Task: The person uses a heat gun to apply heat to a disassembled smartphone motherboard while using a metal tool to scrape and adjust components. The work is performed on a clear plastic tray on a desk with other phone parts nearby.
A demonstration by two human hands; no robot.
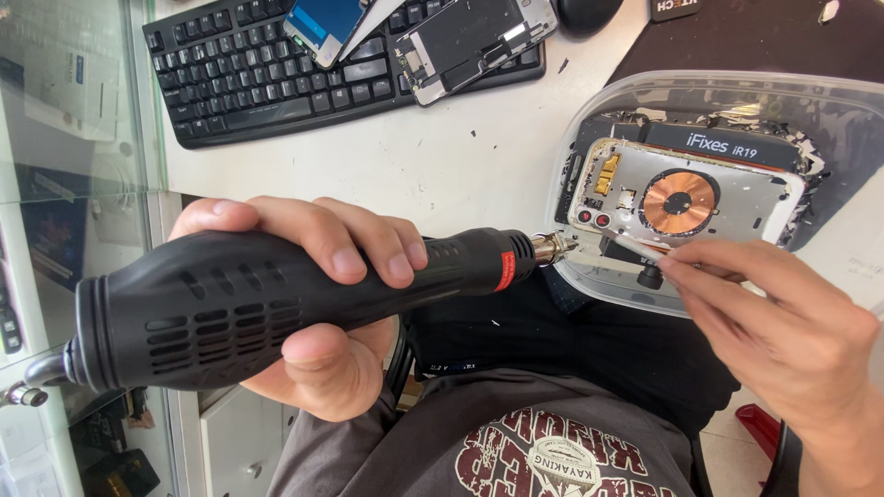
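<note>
My left hand (pixel 318 304) is wrapped around a black rotary tool (pixel 230 299) with vent slots and a red band near its metal chuck (pixel 552 247). The tool points right, toward a clear plastic tray (pixel 589 110). My right hand (pixel 783 322) pinches a thin metal bit (pixel 626 244) and holds its end at the chuck. Inside the tray lies an opened phone back (pixel 727 198) with a copper charging coil (pixel 679 202), clamped in a black fixture (pixel 718 143). Broken glass bits lie around it.
A black keyboard (pixel 267 83) sits at the top left with a phone screen (pixel 327 23) and a stripped phone frame (pixel 474 41) lying on it. A glass display case (pixel 64 138) runs along the left. A dark mat (pixel 755 37) lies at the top right.
</note>
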